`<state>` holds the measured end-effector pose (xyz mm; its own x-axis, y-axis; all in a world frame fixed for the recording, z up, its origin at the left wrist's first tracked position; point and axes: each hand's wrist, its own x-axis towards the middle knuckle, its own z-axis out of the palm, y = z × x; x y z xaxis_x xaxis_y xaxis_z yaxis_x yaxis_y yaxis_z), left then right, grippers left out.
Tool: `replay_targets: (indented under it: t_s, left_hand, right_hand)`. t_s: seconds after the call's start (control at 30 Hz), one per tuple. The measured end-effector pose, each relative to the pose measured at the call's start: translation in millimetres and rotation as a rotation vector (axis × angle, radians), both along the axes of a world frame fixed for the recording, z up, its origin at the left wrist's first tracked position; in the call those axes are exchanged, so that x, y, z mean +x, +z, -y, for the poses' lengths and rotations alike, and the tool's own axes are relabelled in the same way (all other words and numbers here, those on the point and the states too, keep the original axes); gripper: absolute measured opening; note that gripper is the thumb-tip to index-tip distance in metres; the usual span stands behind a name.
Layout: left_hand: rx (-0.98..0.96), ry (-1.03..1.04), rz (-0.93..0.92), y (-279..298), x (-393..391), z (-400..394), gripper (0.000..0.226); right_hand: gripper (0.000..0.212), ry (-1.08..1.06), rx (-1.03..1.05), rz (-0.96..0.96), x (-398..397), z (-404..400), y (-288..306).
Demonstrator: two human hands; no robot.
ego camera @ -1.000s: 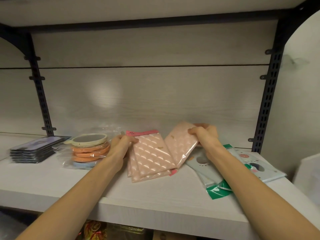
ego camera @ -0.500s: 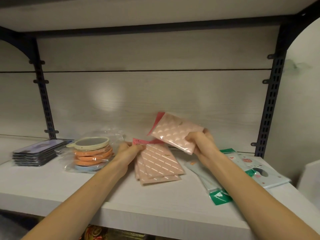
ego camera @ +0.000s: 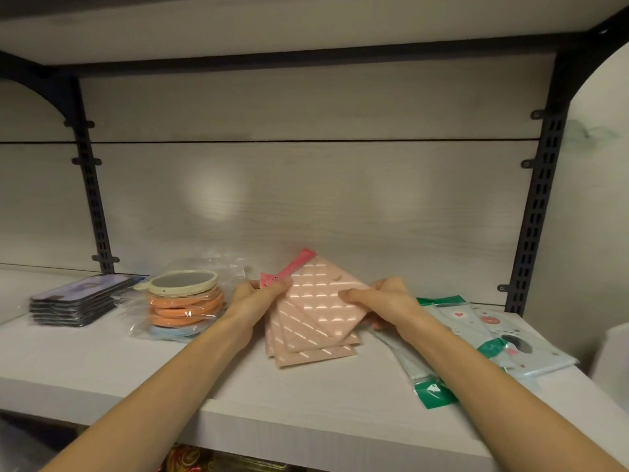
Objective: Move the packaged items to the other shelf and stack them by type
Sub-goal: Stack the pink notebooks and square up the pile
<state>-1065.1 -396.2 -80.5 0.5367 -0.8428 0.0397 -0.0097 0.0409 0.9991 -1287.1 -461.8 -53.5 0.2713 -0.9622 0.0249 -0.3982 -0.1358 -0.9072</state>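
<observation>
A pink quilted packet (ego camera: 320, 294) with a red header strip is held tilted just over the pink packet stack (ego camera: 316, 349) lying mid-shelf. My right hand (ego camera: 381, 301) pinches its right corner. At the packet's left edge, near the red strip, my left hand (ego camera: 258, 296) grips it. To the right lie pale blue packets with green ends (ego camera: 503, 338), partly hidden under my right forearm.
Round orange, cream and blue mirrors in plastic (ego camera: 185, 304) are stacked to the left, with a pile of dark flat packets (ego camera: 76, 301) further left. A white shelf board (ego camera: 306, 424), black uprights (ego camera: 534, 212) and an upper shelf close overhead frame the space.
My right hand has brought the pink packet from the right side, lifted it, then lowered it over the pink stack. My left hand rose from the stack to take its left edge.
</observation>
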Motion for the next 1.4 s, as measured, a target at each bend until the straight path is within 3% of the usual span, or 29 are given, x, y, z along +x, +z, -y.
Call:
replay_targets:
  t_s: [0.1, 0.2, 0.3, 0.4, 0.47, 0.67, 0.8, 0.9, 1.03, 1.17, 1.27, 1.4]
  left_hand:
    - [0.001, -0.025, -0.004, 0, -1, 0, 0.045]
    - [-0.07, -0.04, -0.026, 2, -3, -1, 0.048]
    - [-0.167, -0.071, -0.005, 7, -9, -4, 0.051]
    - [-0.265, -0.136, 0.023, 12, -14, -7, 0.052]
    - [-0.322, -0.16, 0.055, 16, -18, -9, 0.049]
    - [-0.463, -0.118, 0.36, 14, -29, -21, 0.034]
    - [-0.544, -0.157, 0.425, 18, -35, -31, 0.054]
    - [-0.546, -0.153, 0.457, 16, -33, -30, 0.07]
    - [-0.54, -0.121, 0.515, 17, -33, -32, 0.091]
    - [-0.586, -0.142, 0.507, 16, -39, -30, 0.092]
    - [-0.582, -0.169, 0.404, 15, -37, -26, 0.088]
    - [-0.554, -0.204, 0.245, 12, -35, -19, 0.064]
  right_hand:
    - [0.06, 0.006, -0.122, -0.235, 4, -5, -2]
    - [0.047, 0.058, -0.242, -0.271, 6, -6, -5]
    - [0.052, 0.179, -0.181, -0.109, 10, -8, -4]
    - [0.031, 0.229, -0.074, 0.104, 14, -10, -1]
    - [0.029, 0.268, -0.03, 0.178, 13, -11, 3]
    - [0.055, 0.316, -0.108, 0.346, 11, -21, -2]
    - [0.068, 0.286, -0.255, 0.301, 17, -25, -7]
    - [0.077, 0.298, -0.328, 0.16, 19, -34, -10]
    - [0.073, 0.288, -0.448, 0.102, 20, -45, -13]
    - [0.071, 0.307, -0.524, 0.148, 20, -41, -13]
    - [0.065, 0.275, -0.505, 0.264, 20, -37, -11]
    - [0.045, 0.244, -0.435, 0.45, 18, -34, -4]
